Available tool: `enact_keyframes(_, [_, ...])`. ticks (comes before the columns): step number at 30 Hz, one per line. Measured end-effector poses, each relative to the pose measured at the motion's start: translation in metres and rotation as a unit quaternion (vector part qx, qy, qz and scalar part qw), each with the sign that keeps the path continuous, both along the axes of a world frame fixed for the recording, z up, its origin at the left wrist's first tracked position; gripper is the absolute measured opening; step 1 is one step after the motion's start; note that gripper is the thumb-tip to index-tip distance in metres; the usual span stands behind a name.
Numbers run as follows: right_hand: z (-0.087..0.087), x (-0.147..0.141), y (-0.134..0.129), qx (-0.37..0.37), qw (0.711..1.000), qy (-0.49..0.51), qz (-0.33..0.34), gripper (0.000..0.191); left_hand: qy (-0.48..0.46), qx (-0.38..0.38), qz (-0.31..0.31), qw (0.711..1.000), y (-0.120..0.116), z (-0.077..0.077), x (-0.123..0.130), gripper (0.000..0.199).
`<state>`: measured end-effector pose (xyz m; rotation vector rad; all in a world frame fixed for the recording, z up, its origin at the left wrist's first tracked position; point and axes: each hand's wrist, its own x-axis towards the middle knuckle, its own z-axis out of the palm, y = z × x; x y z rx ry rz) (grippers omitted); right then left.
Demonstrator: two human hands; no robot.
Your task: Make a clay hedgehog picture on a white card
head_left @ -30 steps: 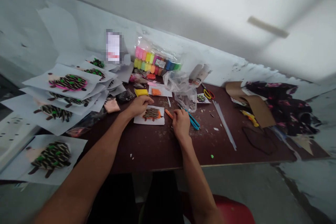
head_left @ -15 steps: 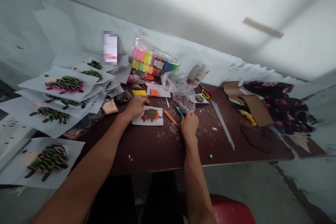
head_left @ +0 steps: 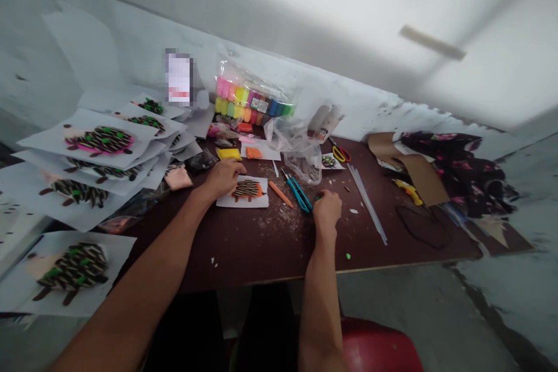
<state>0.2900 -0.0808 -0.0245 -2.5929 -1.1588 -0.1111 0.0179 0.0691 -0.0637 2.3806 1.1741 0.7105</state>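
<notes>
One card (head_left: 261,201) is on the bench (head_left: 257,247) beside the left hand (head_left: 224,176), likely light, bendy, relief fragile, best taken by bare edges; can't tell that grip or the right hand (head_left: 328,209)'s.

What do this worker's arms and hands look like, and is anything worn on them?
Both the left hand and the right hand are ungloved human hands. The left forearm and right forearm are bare, with no sleeve, watch or bracelet in view. The fingers are too small to tell about rings.
</notes>
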Motion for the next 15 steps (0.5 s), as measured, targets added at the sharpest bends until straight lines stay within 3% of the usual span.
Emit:
enact_keyframes(4, [-0.005,0.0,0.0,0.015,1.0,-0.018,0.019,0.033,0.002,-0.004,-0.003,1.0,0.0,0.001,0.0,0.031])
enact_keyframes(8, [0.001,-0.006,0.002,0.026,0.999,-0.003,0.032,0.029,-0.001,-0.013,-0.005,1.0,-0.001,0.002,0.0,0.031])
enact_keyframes(15, [0.004,-0.031,0.009,0.004,0.985,0.024,0.168,0.027,0.006,-0.003,-0.008,1.0,0.001,-0.002,-0.001,0.032])
